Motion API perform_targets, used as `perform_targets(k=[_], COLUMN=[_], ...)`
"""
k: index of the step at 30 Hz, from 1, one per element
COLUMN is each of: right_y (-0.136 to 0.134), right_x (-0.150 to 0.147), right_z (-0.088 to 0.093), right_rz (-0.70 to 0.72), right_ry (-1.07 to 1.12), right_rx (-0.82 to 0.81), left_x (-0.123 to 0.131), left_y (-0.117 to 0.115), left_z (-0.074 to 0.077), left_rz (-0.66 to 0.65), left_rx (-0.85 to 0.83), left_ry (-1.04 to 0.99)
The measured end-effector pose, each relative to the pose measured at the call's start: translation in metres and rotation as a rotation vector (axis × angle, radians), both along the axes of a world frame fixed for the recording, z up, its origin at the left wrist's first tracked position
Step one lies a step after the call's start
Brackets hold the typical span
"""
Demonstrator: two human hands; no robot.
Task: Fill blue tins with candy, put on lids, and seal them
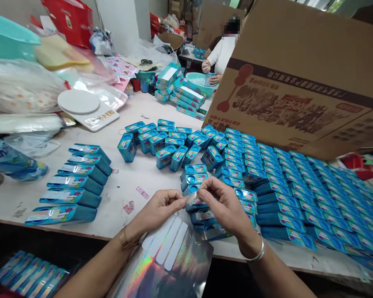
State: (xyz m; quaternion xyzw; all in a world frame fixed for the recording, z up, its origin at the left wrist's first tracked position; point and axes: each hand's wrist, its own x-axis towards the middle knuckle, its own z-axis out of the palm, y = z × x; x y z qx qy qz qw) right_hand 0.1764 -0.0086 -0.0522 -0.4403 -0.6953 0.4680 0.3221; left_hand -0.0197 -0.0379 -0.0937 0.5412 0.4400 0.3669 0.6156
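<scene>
Between my two hands a small shiny clear sticker [194, 200] is stretched, over the near blue boxes. One end is pinched by the thumb and finger of my left hand [163, 207]. At the other end my right hand [225, 205] grips it the same way. Below my left wrist, a silvery holographic sticker sheet [174, 269] shows several white strips where the backing is bare. A blue box [194, 169] stands just beyond my fingers, with more boxes partly hidden under my right hand. At the left, a row of blue boxes [71, 182] has shiny strips on the lids.
Dense rows of blue boxes [298, 198] fill the right side beneath a large carton [298, 82]. A white scale [96, 118] and a blue bag [12, 159] lie left. Display cartons [186, 97] are stacked at the back. Another person [222, 54] sits beyond.
</scene>
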Motion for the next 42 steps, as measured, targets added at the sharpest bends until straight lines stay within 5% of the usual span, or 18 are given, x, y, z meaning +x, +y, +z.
perform_targets(k=[6, 11, 22, 32, 35, 38, 42], right_y=[0.003, 0.007, 0.017, 0.027, 0.021, -0.007, -0.064], right_x=[-0.002, -0.002, -0.001, -0.001, 0.008, 0.025, 0.046], right_z=[-0.012, -0.021, -0.042, -0.049, -0.037, -0.013, 0.01], right_rz=[-0.196, -0.214, -0.232, -0.275, -0.291, -0.303, 0.061], right_ry=[-0.395, -0.595, -0.639, -0.502, -0.387, -0.172, -0.065], right_rx=[0.369, 0.607, 0.512, 0.484, 0.507, 0.512, 0.315], left_x=[0.002, 0.004, 0.021, 0.019, 0.015, 0.014, 0.022], left_y=[0.018, 0.029, 0.034, 0.037, 0.022, -0.01, -0.053], left_z=[0.002, -0.007, -0.025, -0.038, -0.026, 0.001, 0.037], left_rz=[0.033, 0.035, 0.109, 0.128, 0.164, 0.224, 0.367], left_rx=[0.014, 0.052, -0.063, 0.048, 0.084, 0.125, 0.235], left_ry=[0.133, 0.221, 0.131, 0.415, 0.495, 0.369, 0.309])
